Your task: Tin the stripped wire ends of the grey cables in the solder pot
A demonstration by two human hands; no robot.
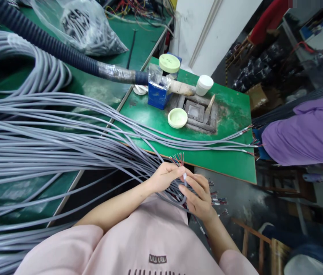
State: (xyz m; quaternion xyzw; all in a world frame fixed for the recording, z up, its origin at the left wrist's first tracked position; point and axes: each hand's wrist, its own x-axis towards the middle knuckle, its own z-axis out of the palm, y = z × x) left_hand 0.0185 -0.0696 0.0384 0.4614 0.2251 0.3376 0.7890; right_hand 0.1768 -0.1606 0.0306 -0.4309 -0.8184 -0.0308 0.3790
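Between my two hands, just past the table's near edge, is the stripped end of a grey cable (185, 182). Its thin coloured wires (178, 158) fan out above my fingers, and a white band sits where the jacket stops. My left hand (165, 176) pinches the cable end between thumb and fingertips. My right hand (198, 193) has its fingers bent around the cable just below the band. Many more grey cables (92, 149) run in from the left, passing under my left forearm. Several cable ends (244, 131) with bared wires lie at the table's right side.
On the green table (227, 162) stand a square solder pot (195, 110), a pale green lid (178, 118), a white cup (204, 84) and a blue box (157, 95) under a black hose (64, 49). A co-worker's purple sleeve (304, 130) is at right.
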